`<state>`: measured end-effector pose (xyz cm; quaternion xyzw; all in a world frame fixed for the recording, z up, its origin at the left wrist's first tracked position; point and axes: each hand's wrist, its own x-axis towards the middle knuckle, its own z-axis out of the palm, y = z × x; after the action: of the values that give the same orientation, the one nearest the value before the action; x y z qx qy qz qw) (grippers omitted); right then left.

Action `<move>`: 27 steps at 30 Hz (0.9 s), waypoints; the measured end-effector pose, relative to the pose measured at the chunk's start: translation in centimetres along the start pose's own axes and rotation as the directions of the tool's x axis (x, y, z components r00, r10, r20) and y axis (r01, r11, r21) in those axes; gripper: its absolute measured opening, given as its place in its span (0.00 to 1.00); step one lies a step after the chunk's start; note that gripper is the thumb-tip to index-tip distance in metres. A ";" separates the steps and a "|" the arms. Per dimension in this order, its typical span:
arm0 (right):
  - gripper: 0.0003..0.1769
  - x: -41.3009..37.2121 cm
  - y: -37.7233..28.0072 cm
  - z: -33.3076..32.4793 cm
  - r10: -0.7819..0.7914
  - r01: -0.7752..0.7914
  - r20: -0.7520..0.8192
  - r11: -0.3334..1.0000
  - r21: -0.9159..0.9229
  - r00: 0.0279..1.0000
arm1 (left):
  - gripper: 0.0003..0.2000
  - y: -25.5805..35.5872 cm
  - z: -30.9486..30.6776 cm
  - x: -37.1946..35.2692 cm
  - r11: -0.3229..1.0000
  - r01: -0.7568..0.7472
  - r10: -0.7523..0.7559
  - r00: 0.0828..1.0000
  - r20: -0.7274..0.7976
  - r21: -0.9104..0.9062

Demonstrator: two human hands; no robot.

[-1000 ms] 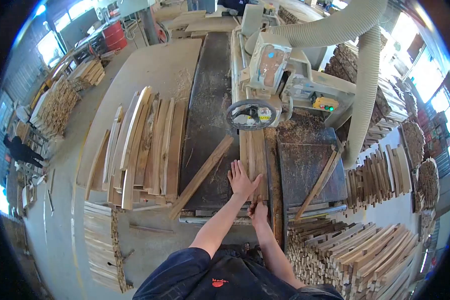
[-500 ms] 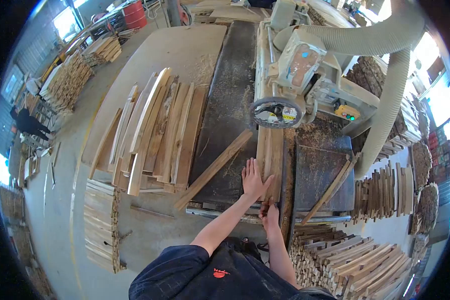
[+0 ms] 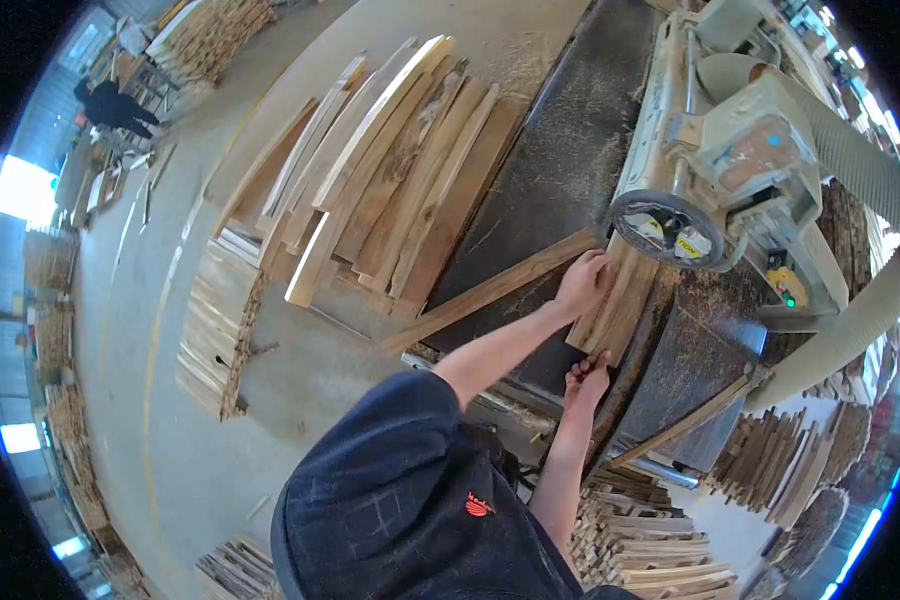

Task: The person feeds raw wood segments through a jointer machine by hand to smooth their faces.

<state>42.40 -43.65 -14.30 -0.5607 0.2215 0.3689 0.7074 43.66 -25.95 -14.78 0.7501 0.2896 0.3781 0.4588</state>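
Boards (image 3: pixel 620 305) lie lengthwise on the dark machine bed, their far ends at the machine (image 3: pixel 710 180) with its round handwheel. My left hand (image 3: pixel 582 284) rests at the left edge of these boards with its fingers curled; what is between them is hidden. At the near end of the boards, my right hand (image 3: pixel 587 380) has its fingers pinched on the board end. A loose narrow strip (image 3: pixel 500 285) lies diagonally on the bed, left of my left hand.
Several planks (image 3: pixel 390 190) lie stacked on the left of the bed. Another strip (image 3: pixel 685 420) slants across the right-hand plate. Wood piles (image 3: pixel 650 540) stand on the floor at the lower right. A person (image 3: pixel 118 108) is far off at the upper left.
The view has turned, shifting the scene. My left hand has gone from lying spread on the boards to curled fingers at their left edge. My right hand remains at the near end.
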 end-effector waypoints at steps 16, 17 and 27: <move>0.24 11.0 -6.2 8.9 -0.157 0.155 0.006 0.968 -0.198 0.988 | 0.35 -1.3 -25.7 -5.4 0.791 0.089 -0.152 0.987 0.054 0.605; 0.24 11.0 -6.7 9.5 -0.157 0.156 0.015 0.954 -0.255 0.987 | 0.31 -0.5 -26.2 -4.7 0.891 0.129 -0.120 0.992 -0.048 0.434; 0.21 3.2 -0.8 6.2 -0.445 0.609 0.417 0.622 -0.493 0.792 | 0.27 0.1 -22.9 -6.7 0.923 0.247 -0.226 0.969 -0.105 0.295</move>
<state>44.42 -36.91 -14.48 -0.7435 -0.1767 0.2624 0.5891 20.95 -20.49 -9.98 0.7582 0.4486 0.2961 0.3691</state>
